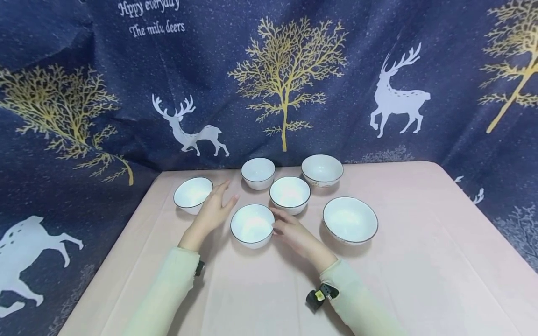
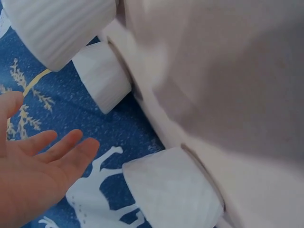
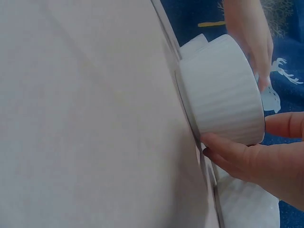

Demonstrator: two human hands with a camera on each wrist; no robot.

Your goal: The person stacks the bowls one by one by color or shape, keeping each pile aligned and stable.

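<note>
The right hand's (image 1: 296, 235) grip is partly curled about the right side of the front bowl (image 1: 252, 226), one digit at the dark rim and the others lower on the ribbed outer wall; the bowl sits upright on the tabletop (image 1: 260, 294), near the middle of the row of bowls. The left hand's (image 1: 212, 212) grip is wide open and holds nothing, thumb spread from straight fingers, between the front bowl and the left bowl (image 1: 193, 193); from the head its fingertips overlap the left bowl's rim, while the left wrist view shows them apart from it. Just behind the front bowl, to its right, stands the middle bowl (image 1: 290, 192), with the back bowl (image 1: 258, 171) farther off. Toward the right are the patterned bowl (image 1: 322, 169) at the rear and the large bowl (image 1: 350, 220) nearer. Pale green sleeves (image 1: 174, 275) cover the arms, a black wrist device (image 1: 321, 296) shows under the right one, and a dark blue cloth (image 1: 336, 112) with white deer and gold trees hangs behind.
</note>
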